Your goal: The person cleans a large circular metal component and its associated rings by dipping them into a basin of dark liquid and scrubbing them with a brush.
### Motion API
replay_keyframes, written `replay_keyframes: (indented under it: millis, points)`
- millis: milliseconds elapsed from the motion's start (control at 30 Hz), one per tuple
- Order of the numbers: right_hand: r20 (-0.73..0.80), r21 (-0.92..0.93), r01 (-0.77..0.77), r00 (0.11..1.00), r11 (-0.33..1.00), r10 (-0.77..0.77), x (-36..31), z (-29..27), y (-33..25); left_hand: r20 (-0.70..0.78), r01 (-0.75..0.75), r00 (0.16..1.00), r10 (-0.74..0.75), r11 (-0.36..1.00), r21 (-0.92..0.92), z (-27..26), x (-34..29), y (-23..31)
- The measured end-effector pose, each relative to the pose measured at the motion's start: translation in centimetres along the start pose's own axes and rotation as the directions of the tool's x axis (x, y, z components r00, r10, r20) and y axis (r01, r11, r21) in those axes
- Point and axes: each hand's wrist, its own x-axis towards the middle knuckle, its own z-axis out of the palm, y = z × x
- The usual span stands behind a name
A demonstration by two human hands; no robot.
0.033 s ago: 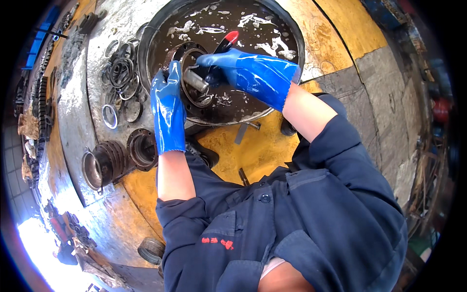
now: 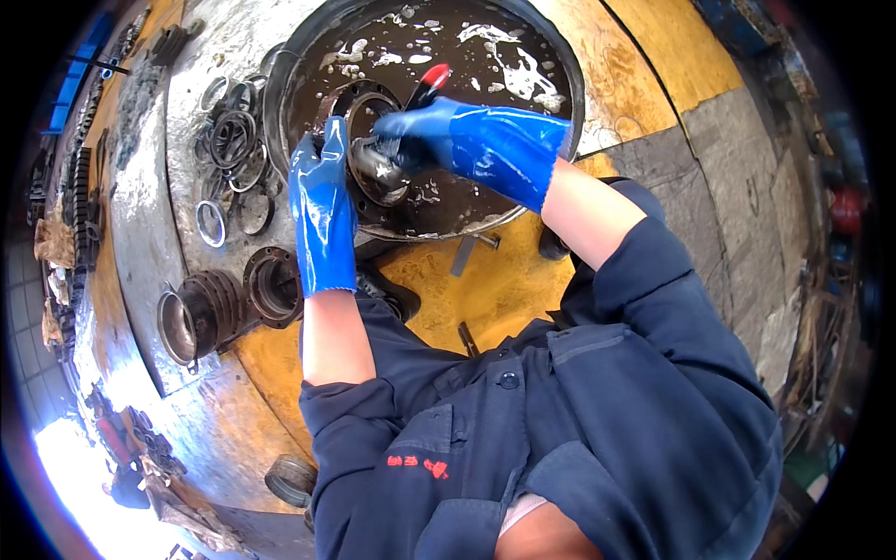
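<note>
Basically: left hand (image 2: pixel 322 201) gripped rim of round metal part (image 2: pixel 373 159), held at near edge of basin (image 2: pixel 560 84) of dark soapy liquid. Right hand (image 2: pixel 439 131) closed on red-handled brush (image 2: pixel 425 89), scrubbing it. Risk: wet gloves likely slick, so part could slip, sink, splash; loose rings (image 2: pixel 229 149) beside basin could get knocked.

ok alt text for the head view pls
Two blue-gloved hands work over a round basin of dark, foamy liquid: the left hand steadies a round metal part, the right hand holds a red-tipped tool to it. Metal rings lie left of the basin.
</note>
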Motion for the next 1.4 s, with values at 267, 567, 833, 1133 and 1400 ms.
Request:
replay_keyframes:
  millis: [267, 567, 833, 1133, 1400]
  points:
    - [-0.024, -0.960, -0.003, 0.997, 0.281, -0.069, 0.3, 4.2, 0.1, 0.046, -0.006, 0.999, 0.010, 0.997, -0.074, -0.3, -2.0, 1.7]
    - [-0.407, -0.627, -0.160, 0.902, 0.762, -0.145, -1.2, -3.4, 2.7, 0.203, 0.061, 0.979, -0.016, 0.974, -0.219, 0.3, -4.3, 3.7]
    - [-0.423, -0.380, 0.052, 0.878, 0.924, -0.224, -6.5, -5.0, -6.6, 0.331, 0.088, 0.944, -0.009, 0.971, -0.224, 1.5, -1.8, 2.3]
    - [-0.292, -0.605, 0.013, 0.927, 0.796, -0.237, -4.7, 2.1, -12.4, 0.404, 0.068, 0.911, -0.088, 0.996, 0.063, 1.6, 0.4, 1.7]
    - [-0.435, -0.315, 0.059, 0.878, 0.947, -0.199, -3.6, -6.8, -7.1, 0.431, 0.121, 0.893, -0.131, 0.991, 0.052, 1.2, 0.1, 3.1]
